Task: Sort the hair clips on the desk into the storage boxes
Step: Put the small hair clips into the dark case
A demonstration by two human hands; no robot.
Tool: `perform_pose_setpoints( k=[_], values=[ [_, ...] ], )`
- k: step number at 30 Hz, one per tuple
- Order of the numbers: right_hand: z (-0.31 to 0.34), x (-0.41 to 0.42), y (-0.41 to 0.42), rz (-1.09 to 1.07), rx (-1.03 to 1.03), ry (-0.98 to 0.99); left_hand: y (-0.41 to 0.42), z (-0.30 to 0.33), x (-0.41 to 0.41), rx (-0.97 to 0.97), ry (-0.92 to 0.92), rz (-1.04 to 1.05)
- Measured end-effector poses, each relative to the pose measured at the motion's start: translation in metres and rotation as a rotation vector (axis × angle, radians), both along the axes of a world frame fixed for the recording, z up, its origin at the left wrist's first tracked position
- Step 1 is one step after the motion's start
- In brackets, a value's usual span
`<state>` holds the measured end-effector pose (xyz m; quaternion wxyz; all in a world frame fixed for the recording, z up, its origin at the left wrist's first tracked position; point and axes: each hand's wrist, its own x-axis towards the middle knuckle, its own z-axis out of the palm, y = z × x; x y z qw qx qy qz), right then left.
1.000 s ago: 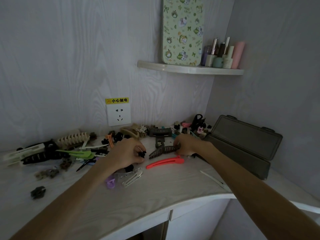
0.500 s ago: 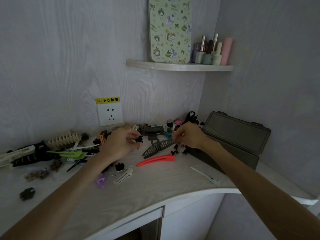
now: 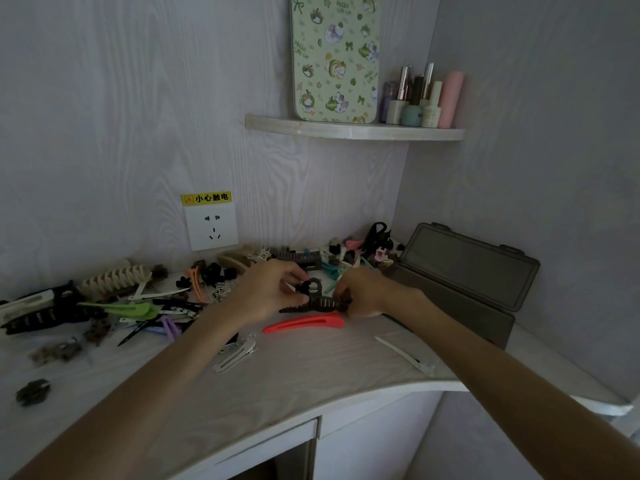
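**Both hands on clips at mid desk, grey box open at right**

Desk [image 3: 311, 379]: pale wood grain, curved front edge, tucked in a wall corner. Front half mostly bare; back and left strip crowded with clips. Wall close behind, side wall close on the right.

Storage box [image 3: 460, 292]: grey, long, lid tipped up against the side wall, sits at the desk's right end just beside the right hand. Inside not readable from here.

Corner shelf [image 3: 353, 129] above, holding a green patterned tin [image 3: 334, 57] with "Hello" printed on it, plus small bottles [image 3: 424, 98].

Wall socket [image 3: 211, 226] behind the clip pile; yellow sticker [image 3: 206, 198] over it reads 小心触电.

Left hand [image 3: 266, 292]: fingers curled in, pinching a small black clip [image 3: 304, 287] at the fingertips.

Right hand [image 3: 367, 292]: closed around the right end of a long dark toothed claw clip [image 3: 311, 303], which runs leftward between the two hands, low over the desk.

Red flat clip [image 3: 304, 323] lies just in front of the claw clip. Green clip [image 3: 121, 309] and cream claw clip [image 3: 116, 277] in the left pile. Silver clips [image 3: 235, 353] near the left forearm; a thin white clip [image 3: 403, 355] lies apart by the front edge.
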<state>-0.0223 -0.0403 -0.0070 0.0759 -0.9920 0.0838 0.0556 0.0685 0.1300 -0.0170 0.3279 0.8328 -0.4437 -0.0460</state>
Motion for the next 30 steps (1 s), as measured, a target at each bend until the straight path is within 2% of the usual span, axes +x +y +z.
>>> perform_pose_setpoints(
  k=[5,11,17,23,26,30],
  values=[
    [-0.003,0.008,0.005,-0.032,0.011,-0.08,0.007,-0.001,0.008,0.029,-0.063,0.039],
    [0.013,0.004,0.007,-0.023,0.073,0.011,0.027,0.002,0.017,0.002,-0.024,0.12],
    [0.033,-0.011,-0.007,-0.101,0.089,-0.192,0.011,0.025,0.002,-0.157,0.034,0.101],
    [0.049,-0.046,-0.043,-0.299,0.324,-0.44,-0.043,0.038,-0.026,-0.131,0.056,-0.038],
    [0.052,-0.069,-0.064,-0.373,0.465,-0.363,-0.076,0.035,-0.041,-0.125,0.14,-0.09],
    [0.05,-0.093,-0.079,-0.356,0.491,-0.252,-0.116,0.028,-0.066,-0.153,0.241,-0.171]
  ],
)
